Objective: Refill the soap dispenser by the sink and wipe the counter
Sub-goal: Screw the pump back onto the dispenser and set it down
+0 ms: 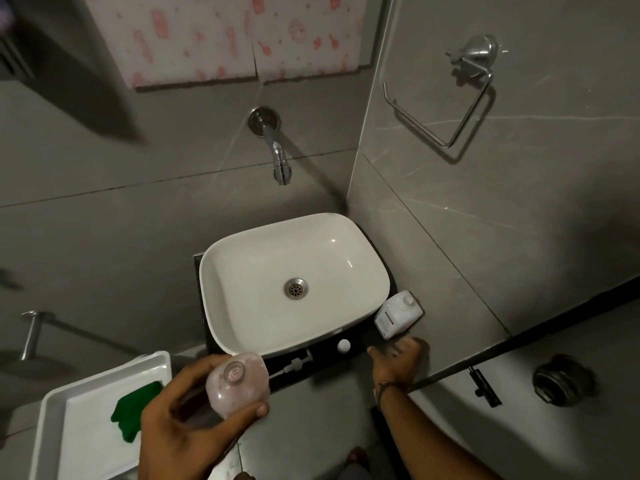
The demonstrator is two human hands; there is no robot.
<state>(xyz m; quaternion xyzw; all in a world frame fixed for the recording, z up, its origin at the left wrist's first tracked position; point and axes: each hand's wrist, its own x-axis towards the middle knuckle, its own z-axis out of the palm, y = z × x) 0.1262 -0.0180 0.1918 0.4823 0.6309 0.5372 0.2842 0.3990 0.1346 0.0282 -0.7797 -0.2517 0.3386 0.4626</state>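
Note:
My left hand (180, 417) is closed around a clear, pinkish soap dispenser bottle (239, 382) with its neck open, held upright in front of the white sink (242, 341). The pump head (294, 363) lies on the dark counter (360, 346) beside a small white cap (343, 345). A white refill bottle (398, 315) stands at the sink's right corner. My right hand (398, 362) hovers with fingers spread just below that bottle, touching nothing I can make out. A green cloth (133, 412) lies in a white tray (69, 441) at the lower left.
A chrome tap (278, 157) juts from the grey tiled wall above the basin. A metal towel ring (446, 112) hangs on the right wall. A dark glass edge (519, 336) with a hinge (483, 384) runs along the right, and a round dark fitting (561, 379) sits beyond it.

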